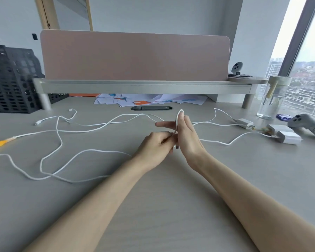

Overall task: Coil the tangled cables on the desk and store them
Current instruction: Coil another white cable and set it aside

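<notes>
White cable (176, 117) loops over your right hand's (186, 137) straight fingers, left hand (155, 145) pinching it just below, hands touching, slack apparently trailing leftward across the desk (162, 197), nearer your left.

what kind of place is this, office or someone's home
Most likely an office workstation high up in a building: a desk with a pink divider, a metal riser shelf along it, and a window looking down on city rooftops.
</notes>
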